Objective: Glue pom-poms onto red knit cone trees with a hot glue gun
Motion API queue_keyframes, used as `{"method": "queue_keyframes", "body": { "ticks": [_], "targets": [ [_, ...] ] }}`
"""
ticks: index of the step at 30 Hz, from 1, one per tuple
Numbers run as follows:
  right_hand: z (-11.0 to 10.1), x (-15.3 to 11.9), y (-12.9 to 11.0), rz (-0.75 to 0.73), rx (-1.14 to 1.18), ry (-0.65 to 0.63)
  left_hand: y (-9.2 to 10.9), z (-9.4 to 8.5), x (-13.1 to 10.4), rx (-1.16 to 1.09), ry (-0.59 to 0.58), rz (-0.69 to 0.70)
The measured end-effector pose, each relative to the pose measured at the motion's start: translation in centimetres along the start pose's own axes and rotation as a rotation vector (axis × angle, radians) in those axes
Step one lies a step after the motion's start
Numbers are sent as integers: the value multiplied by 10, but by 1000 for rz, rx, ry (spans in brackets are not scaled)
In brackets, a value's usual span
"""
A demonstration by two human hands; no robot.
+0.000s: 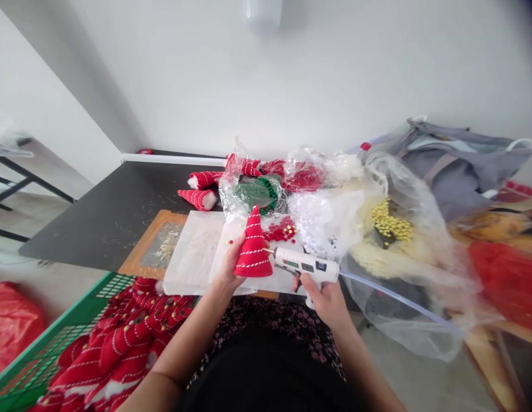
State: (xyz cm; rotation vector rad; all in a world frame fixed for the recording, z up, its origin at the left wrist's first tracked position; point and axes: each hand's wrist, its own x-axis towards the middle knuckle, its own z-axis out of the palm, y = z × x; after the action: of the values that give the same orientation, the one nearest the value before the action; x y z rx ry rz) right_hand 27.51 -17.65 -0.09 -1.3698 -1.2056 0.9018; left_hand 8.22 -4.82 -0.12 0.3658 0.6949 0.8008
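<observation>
A red cone with white twisted stripes point(254, 249) stands upright in my left hand point(233, 263), whose fingers wrap its left side. My right hand point(326, 297) is closed round the handle of a white glue gun point(306, 264). The gun's nozzle points left, at the cone's right side; whether it touches cannot be told. Beneath them lie white sheets point(197, 246) on the table. Small red pom-poms point(282, 230) are heaped behind the cone, with a few yellow ones. White pom-poms point(308, 223) in clear plastic lie behind the gun.
Green pom-poms point(255, 193) in plastic and more striped cones point(199, 198) lie at the back. A wooden-framed board point(152, 243) is left of the sheets. Yellow pom-poms point(391, 223) sit right. A green basket point(59, 329) of decorated red cones stands lower left. The gun's cord point(398, 302) runs right.
</observation>
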Motion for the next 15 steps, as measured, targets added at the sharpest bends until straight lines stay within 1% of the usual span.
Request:
{"method": "queue_keyframes", "body": {
  "ticks": [3,6,9,12,15],
  "targets": [
    [0,-1,4,-6,-19,-1,1,4,-1,-12,-2,-10],
    [-3,-2,7,-34,-67,39,1,4,-1,-10,0,-13],
    [-9,-5,7,-58,-146,111,0,2,2,12,34,11],
    [-13,-10,1,-82,-179,142,-3,0,8,34,78,60],
    [-13,-15,-10,-103,-216,80,-9,1,12,78,94,151]
  ]
}}
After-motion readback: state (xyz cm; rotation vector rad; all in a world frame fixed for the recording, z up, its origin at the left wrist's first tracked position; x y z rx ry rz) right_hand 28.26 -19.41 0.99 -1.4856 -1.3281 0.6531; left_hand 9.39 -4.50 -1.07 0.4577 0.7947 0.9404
